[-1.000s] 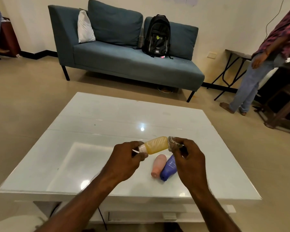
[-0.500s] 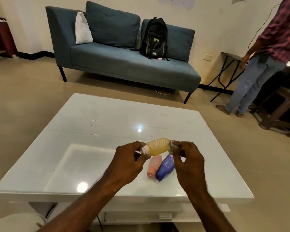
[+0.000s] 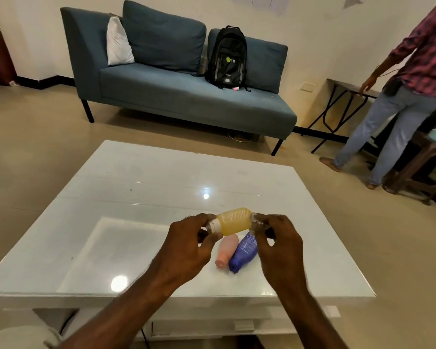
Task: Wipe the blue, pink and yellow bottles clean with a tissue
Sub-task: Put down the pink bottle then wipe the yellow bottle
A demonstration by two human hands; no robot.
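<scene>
The yellow bottle [image 3: 234,221] is held sideways above the white table [image 3: 136,197], white cap pointing left. My left hand [image 3: 190,244] pinches its cap end. My right hand [image 3: 278,244] presses a crumpled tissue [image 3: 257,221] against the bottle's base. Below them the pink bottle [image 3: 226,250] and the blue bottle [image 3: 244,251] lie side by side on the table, caps toward me. My right hand covers the blue bottle's upper end.
A blue sofa [image 3: 176,94] with a white cushion [image 3: 118,44] and a black backpack [image 3: 227,59] stands beyond the table. A person in a plaid shirt [image 3: 398,102] stands at the right near a folding table [image 3: 342,107] and wooden stools [image 3: 420,167].
The view shifted slightly, so the table and bottles appear lower left. Both hands keep their hold on the yellow bottle and tissue. The person at the right stepped further right.
</scene>
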